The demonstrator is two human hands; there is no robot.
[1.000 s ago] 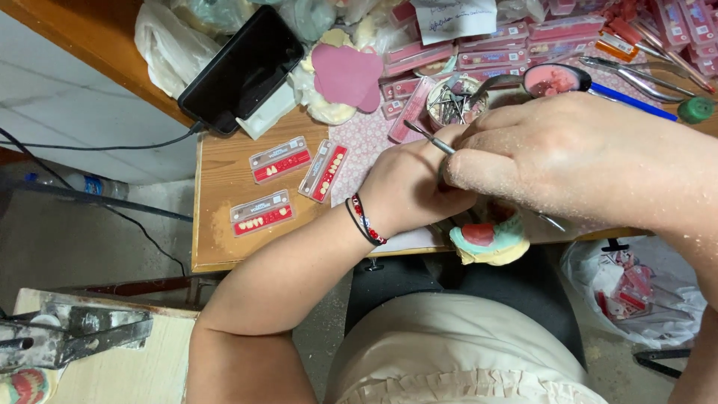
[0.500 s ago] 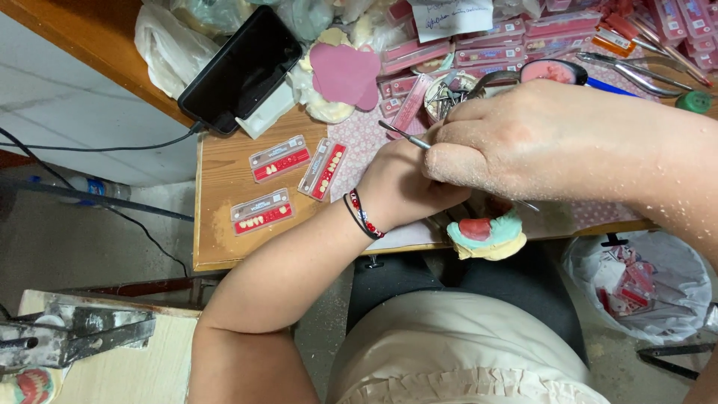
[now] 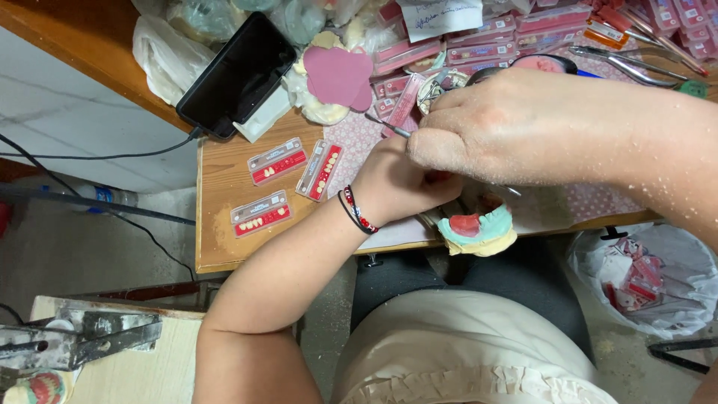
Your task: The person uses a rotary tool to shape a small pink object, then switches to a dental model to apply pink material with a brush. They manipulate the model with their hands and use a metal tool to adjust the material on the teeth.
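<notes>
1. A wooden table [image 3: 224, 217] stands by a grey floor, crowded with little boxes and tools at the back.
2. On the far left, a metal tool [image 3: 82, 340] lies on a pale board, low in the picture.
3. A black phone [image 3: 235, 75] leans near the table's back edge, with a cable running off to the left.
4. Three small clear cards of fake teeth [image 3: 278, 161] lie flat on the wood, apart from the hands.
5. The left hand [image 3: 400, 183] is curled shut around something small and red; most of it is hidden, so I cannot tell what it is.
6. A thin metal pick [image 3: 389, 126] pokes out above that hand. The right hand [image 3: 516, 123] is closed over it and covers the left hand's fingers.
7. A pink and green teeth model [image 3: 476, 230] sits at the table's front edge, just under the hands.
8. Since a second ago the hands have barely moved. The pick's tip has slid a little to the left, and the model has stayed put. To me this means slow, careful picking work goes on.
9. On the right, a plastic bag [image 3: 643, 277] of scraps hangs below the table.
</notes>
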